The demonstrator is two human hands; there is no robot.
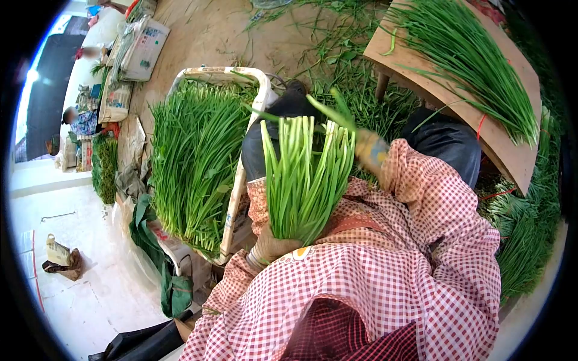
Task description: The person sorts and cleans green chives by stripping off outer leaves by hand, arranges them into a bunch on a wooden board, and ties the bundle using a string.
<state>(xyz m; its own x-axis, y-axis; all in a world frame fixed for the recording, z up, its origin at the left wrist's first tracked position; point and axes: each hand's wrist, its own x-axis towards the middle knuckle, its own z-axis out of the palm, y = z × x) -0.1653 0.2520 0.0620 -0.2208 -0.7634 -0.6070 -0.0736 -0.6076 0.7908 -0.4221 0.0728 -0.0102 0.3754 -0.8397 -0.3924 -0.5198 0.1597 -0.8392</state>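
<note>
In the head view, centre, a thick bunch of long green leafy stalks w/ pale ends up [310,174] stands roughly upright in front of the wearer's red-and-white checked smock [361,283]. L hand [274,246] is wrapped round the bunch's lower part, fingers curled & gripping. R hand [370,150] is motion-blurred, just beside the bunch's upper R side; a few loose flat green leaves [334,111] show at it, but can't tell how its fingers are set.

L of the bunch, a white-rimmed rectangular crate [232,210] is full of similar greens [192,156]. Upper R, a tan flat board w/ a curved-looking edge [391,60] bears a long green pile [469,66]. Btwn crate & board, loose green scraps [343,54] lie on the brown floor [205,36].
</note>
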